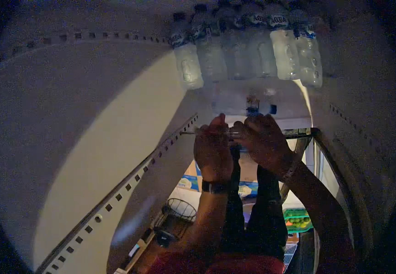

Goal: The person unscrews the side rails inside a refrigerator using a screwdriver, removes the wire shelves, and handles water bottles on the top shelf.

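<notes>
Gripping a thin bar [234, 133] with left-hand fingers [220, 120] and right-hand fingers [254, 122], seemingly adjusting it, needing steady alignment next.

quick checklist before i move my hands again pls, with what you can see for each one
1. Both hands at the same spot: ok. The left hand and right hand are close together, by a thin pale piece.
2. Secure hold on that piece: cannot tell. Fingers and shadow hide most of it.
3. Row of bottles out of the way: ok. It is apart from both hands.
4. Good light on the work: not ok. The hands are in shadow, while a bright patch falls on the wall.
5. Bare wrists: not ok. There is a watch on the left and a bracelet on the right.
</notes>
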A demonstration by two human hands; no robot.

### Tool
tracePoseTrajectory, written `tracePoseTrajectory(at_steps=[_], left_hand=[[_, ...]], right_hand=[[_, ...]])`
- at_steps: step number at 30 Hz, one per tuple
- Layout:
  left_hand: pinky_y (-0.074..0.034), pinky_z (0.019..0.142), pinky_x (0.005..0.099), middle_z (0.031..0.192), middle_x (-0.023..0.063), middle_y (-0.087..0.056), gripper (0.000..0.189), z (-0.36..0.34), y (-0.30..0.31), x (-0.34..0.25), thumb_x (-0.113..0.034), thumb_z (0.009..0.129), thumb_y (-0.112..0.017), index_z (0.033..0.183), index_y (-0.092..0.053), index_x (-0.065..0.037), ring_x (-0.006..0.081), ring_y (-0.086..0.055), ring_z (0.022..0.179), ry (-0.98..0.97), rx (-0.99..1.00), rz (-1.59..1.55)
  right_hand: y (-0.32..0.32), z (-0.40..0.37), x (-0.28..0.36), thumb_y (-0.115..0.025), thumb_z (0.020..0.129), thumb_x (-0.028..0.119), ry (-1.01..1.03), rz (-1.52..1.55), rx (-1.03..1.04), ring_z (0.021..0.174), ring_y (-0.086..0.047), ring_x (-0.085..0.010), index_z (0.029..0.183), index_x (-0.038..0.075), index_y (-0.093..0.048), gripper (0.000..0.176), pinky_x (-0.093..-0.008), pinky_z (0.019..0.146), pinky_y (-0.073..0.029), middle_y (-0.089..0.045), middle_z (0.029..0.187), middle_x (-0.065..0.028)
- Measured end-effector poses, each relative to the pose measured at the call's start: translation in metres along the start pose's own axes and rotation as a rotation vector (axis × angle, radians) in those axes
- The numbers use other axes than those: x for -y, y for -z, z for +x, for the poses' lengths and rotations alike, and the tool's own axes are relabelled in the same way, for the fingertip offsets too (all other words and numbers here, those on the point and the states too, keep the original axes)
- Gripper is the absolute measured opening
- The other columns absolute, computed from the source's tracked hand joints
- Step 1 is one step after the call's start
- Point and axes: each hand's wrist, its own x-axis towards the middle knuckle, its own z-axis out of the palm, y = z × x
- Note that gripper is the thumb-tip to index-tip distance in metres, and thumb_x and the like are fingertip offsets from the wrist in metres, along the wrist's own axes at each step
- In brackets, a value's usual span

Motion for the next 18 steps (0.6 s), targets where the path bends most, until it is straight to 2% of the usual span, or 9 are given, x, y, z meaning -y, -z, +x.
tracePoseTrajectory(at_steps=[1,2,3,6,10,12,14,16,18], left_hand=[[-0.043,0.096,0.0346,0.114,0.0080,-0.063,0.040,0.002,0.003,0.002,-0.005,0.086,-0.048,0.125,-0.057,-0.009,0.0247,-0.057,0.107,-0.031,0.020,0.106],[-0.044,0.095,0.0347,0.115,0.0075,-0.063,0.041,0.005,0.007,0.004,-0.005,0.086,-0.048,0.127,-0.056,-0.009,0.0247,-0.057,0.105,-0.064,0.037,0.211],[-0.044,0.094,0.0352,0.114,0.0072,-0.063,0.043,0.002,0.000,-0.006,-0.005,0.086,-0.048,0.128,-0.055,-0.010,0.0247,-0.057,0.104,-0.183,0.050,0.620],[-0.044,0.092,0.0365,0.111,0.0071,-0.062,0.040,-0.006,0.001,-0.008,-0.007,0.087,-0.048,0.126,-0.054,-0.011,0.0248,-0.057,0.099,-0.318,0.038,0.967],[-0.044,0.085,0.0365,0.099,0.0061,-0.061,0.027,-0.006,-0.009,-0.014,-0.013,0.088,-0.048,0.114,-0.054,-0.011,0.0236,-0.056,0.089,-0.022,-0.080,0.217],[-0.044,0.081,0.0365,0.093,0.0056,-0.060,0.021,-0.003,-0.011,-0.016,-0.016,0.089,-0.047,0.109,-0.055,-0.011,0.0230,-0.055,0.084,0.092,-0.134,-0.089],[-0.044,0.078,0.0365,0.087,0.0051,-0.060,0.017,0.004,-0.010,-0.017,-0.019,0.090,-0.047,0.103,-0.055,-0.011,0.0224,-0.054,0.079,0.172,-0.151,-0.325],[-0.044,0.075,0.0365,0.081,0.0046,-0.059,0.015,0.010,-0.008,-0.016,-0.022,0.091,-0.046,0.097,-0.055,-0.012,0.0218,-0.054,0.074,0.206,-0.133,-0.505],[-0.044,0.071,0.0365,0.075,0.0041,-0.058,0.016,0.017,-0.002,-0.010,-0.025,0.092,-0.046,0.091,-0.055,-0.012,0.0212,-0.053,0.069,0.196,-0.023,-0.659]], right_hand=[[0.006,0.002,0.001,-0.054,0.094,0.042,-0.013,0.001,-0.013,0.061,-0.058,-0.0167,0.098,0.003,-0.062,0.040,-0.0340,0.056,-0.046,-0.060,0.077,-0.0052],[0.010,0.002,-0.004,-0.054,0.094,0.042,-0.158,0.284,0.119,0.062,-0.059,-0.0165,0.097,0.003,-0.062,0.040,-0.0332,0.056,-0.046,-0.061,0.077,-0.0056],[0.013,0.003,-0.015,-0.054,0.094,0.042,-0.298,0.568,0.255,0.062,-0.059,-0.0163,0.096,0.003,-0.063,0.040,-0.0324,0.056,-0.046,-0.061,0.077,-0.0059],[0.033,0.020,-0.018,-0.052,0.095,0.043,-0.432,0.738,0.643,0.063,-0.060,-0.0161,0.094,0.001,-0.064,0.043,-0.0315,0.057,-0.048,-0.060,0.075,-0.0081],[0.006,0.003,-0.010,-0.062,0.089,0.029,-0.567,0.802,0.386,0.072,-0.063,-0.0259,0.091,-0.002,-0.063,0.031,-0.0355,0.068,-0.050,-0.062,0.079,-0.0147],[-0.012,-0.007,0.001,-0.067,0.083,0.015,-0.262,0.292,-0.124,0.080,-0.064,-0.0338,0.092,-0.002,-0.063,0.020,-0.0387,0.075,-0.049,-0.064,0.083,-0.0177],[-0.015,-0.014,-0.003,-0.065,0.085,0.016,-0.140,0.181,-0.140,0.077,-0.064,-0.0290,0.094,-0.001,-0.064,0.019,-0.0373,0.072,-0.050,-0.064,0.082,-0.0153],[-0.008,-0.010,-0.008,-0.065,0.086,0.019,-0.294,0.318,0.178,0.073,-0.063,-0.0238,0.095,0.001,-0.064,0.020,-0.0356,0.070,-0.050,-0.064,0.080,-0.0125],[0.013,0.003,-0.016,-0.066,0.086,0.022,-0.640,0.642,0.677,0.069,-0.061,-0.0183,0.096,0.002,-0.064,0.023,-0.0339,0.067,-0.049,-0.064,0.078,-0.0094]])
